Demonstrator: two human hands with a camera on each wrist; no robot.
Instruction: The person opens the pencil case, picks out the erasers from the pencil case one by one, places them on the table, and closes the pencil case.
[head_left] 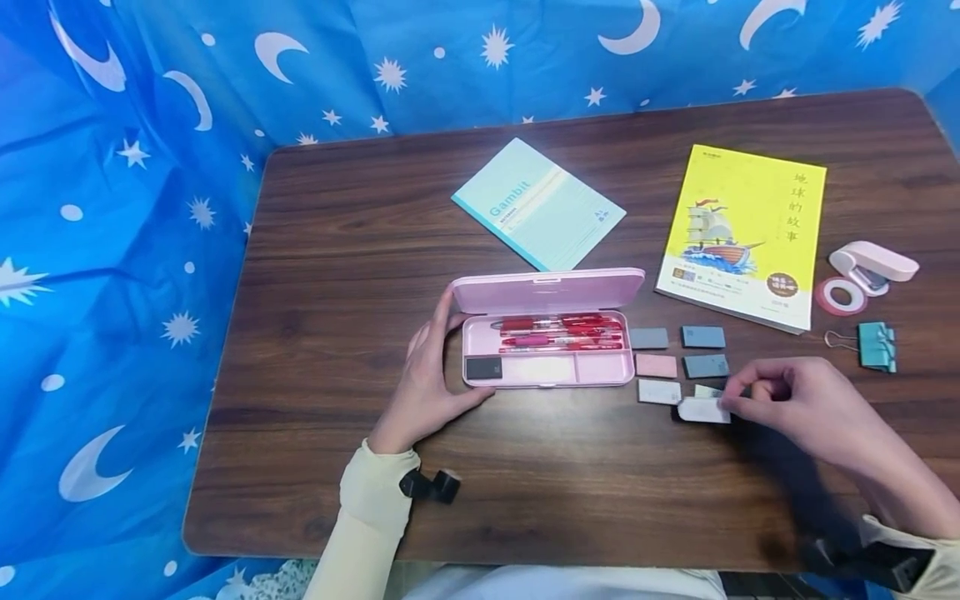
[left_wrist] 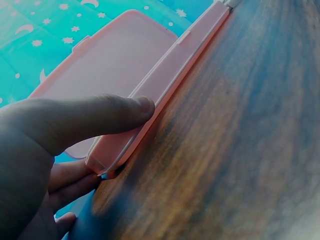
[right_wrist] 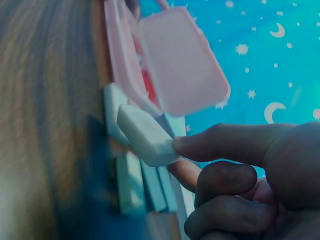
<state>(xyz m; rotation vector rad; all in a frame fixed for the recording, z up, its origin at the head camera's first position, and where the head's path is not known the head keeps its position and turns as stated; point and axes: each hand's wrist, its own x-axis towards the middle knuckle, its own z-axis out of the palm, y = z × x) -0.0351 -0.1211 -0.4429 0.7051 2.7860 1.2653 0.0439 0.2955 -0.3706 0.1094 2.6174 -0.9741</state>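
A pink pencil case stands with its lid raised. Pens with red parts lie in its long compartment, and a black eraser sits at the front left. My left hand grips the case's left end, thumb on the front wall and fingers behind. Between thumb and index finger, my right hand pinches a white eraser, tilted above the table. Near it lie a pale eraser, partly hidden, another white one, a pink one and several blue-grey ones.
Behind the case lies a light blue notebook. A yellow book is at the back right. To its right are a pink stapler, a roll of tape and a teal binder clip. A blue patterned cloth hangs behind the table.
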